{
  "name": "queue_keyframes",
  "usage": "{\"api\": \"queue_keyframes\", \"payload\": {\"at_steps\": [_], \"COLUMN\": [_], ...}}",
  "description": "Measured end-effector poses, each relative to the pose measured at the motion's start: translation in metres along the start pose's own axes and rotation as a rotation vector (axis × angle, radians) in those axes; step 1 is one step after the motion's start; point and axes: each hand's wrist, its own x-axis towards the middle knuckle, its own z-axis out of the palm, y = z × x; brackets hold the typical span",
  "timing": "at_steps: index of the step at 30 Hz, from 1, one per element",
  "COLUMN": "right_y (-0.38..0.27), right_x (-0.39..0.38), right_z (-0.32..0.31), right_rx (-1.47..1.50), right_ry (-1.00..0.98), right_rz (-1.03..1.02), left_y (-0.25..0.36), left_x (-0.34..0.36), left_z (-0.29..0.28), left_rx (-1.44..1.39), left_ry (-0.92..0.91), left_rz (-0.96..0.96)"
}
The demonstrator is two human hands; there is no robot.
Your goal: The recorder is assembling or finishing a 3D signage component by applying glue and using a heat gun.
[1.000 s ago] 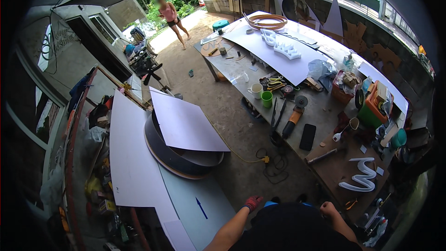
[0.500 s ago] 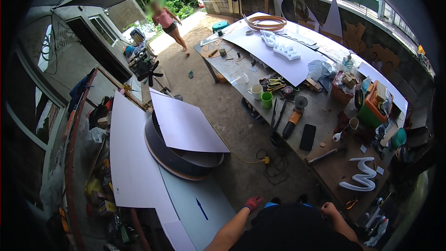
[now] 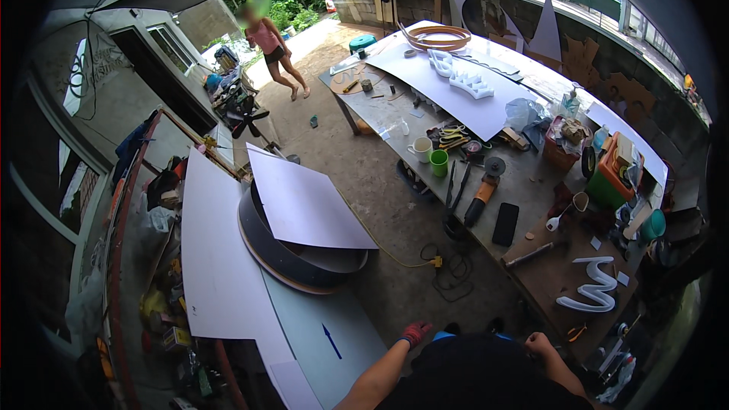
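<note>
My left hand (image 3: 416,332), in a red glove, hangs low at the bottom centre beside the pale blue sheet (image 3: 319,328), its fingers curled. My right hand (image 3: 538,344) is bare and loosely closed near the corner of the brown board (image 3: 558,273). I cannot make out whether either holds anything. Pliers (image 3: 576,331) and a white curved letter piece (image 3: 596,296) lie on that board. A phone (image 3: 506,225), an orange angle grinder (image 3: 483,197), scissors (image 3: 454,135) and two mugs (image 3: 439,163) sit on the metal worktable (image 3: 387,118).
At left, white sheets (image 3: 220,273) and a dark curved band (image 3: 296,269) cover a bench. A yellow cord (image 3: 414,263) crosses the concrete floor (image 3: 410,304). A person (image 3: 269,45) in a pink top is on the far walkway. Plastic bins (image 3: 607,171) stand on the table's right end.
The person in the pink top has stepped left and shifted their legs and arms. My hands have stayed in about the same place.
</note>
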Motion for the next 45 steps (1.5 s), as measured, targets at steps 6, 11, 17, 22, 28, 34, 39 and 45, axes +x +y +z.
{"api": "queue_keyframes", "payload": {"at_steps": [6, 11, 17, 22, 28, 34, 39, 45], "right_y": [-0.021, -0.007, 0.004, 0.008, 0.003, 0.010, 0.010, 0.012], "right_x": [-0.015, 0.000, 0.012, 0.014, 0.006, 0.016, 0.020, 0.020], "right_z": [-0.002, 0.006, 0.014, 0.019, 0.023, 0.030, 0.031, 0.031], "right_rx": [-0.002, 0.044, 0.122, 0.165, 0.300, 0.293, 0.281, 0.146], "right_ry": [0.007, 0.004, -0.022, -0.047, -0.050, -0.046, -0.044, -0.003], "right_rz": [-0.010, -0.032, -0.046, -0.032, -0.036, -0.055, -0.034, -0.094], "left_y": [-0.006, -0.005, -0.011, -0.009, -0.003, -0.003, -0.005, -0.010], "left_x": [0.000, 0.002, 0.001, -0.004, -0.012, -0.015, -0.013, -0.006], "left_z": [-0.002, -0.002, -0.002, -0.002, -0.007, -0.010, -0.011, -0.011], "left_rx": [0.036, 0.023, 0.020, 0.046, 0.099, 0.087, 0.087, 0.070], "left_ry": [0.006, 0.030, 0.009, 0.024, 0.046, 0.053, 0.052, 0.014], "left_rz": [0.059, 0.046, 0.037, 0.048, 0.051, 0.049, 0.040, 0.033]}}
